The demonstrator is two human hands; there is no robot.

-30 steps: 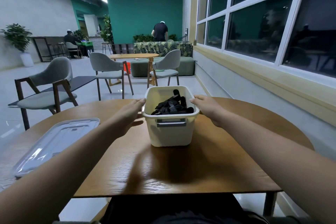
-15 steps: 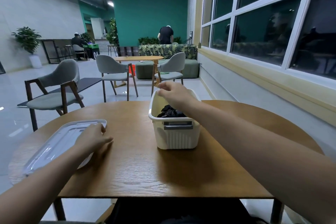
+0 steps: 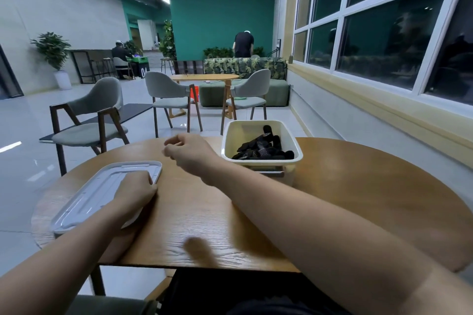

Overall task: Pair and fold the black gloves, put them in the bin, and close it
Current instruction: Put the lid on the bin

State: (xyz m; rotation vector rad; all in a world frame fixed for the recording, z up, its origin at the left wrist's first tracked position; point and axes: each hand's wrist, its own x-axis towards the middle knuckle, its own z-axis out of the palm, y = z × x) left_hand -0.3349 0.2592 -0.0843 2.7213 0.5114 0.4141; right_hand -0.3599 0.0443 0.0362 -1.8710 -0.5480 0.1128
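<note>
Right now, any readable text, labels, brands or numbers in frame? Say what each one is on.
"04": white digits on the dark panel standing on the floor, far back on the left.
Bin, lid, gloves: no print or label shows.
Nothing else in view carries legible text.

Gloves (image 3: 263,149) in bin (image 3: 261,161); lid (image 3: 102,192) left.
</note>
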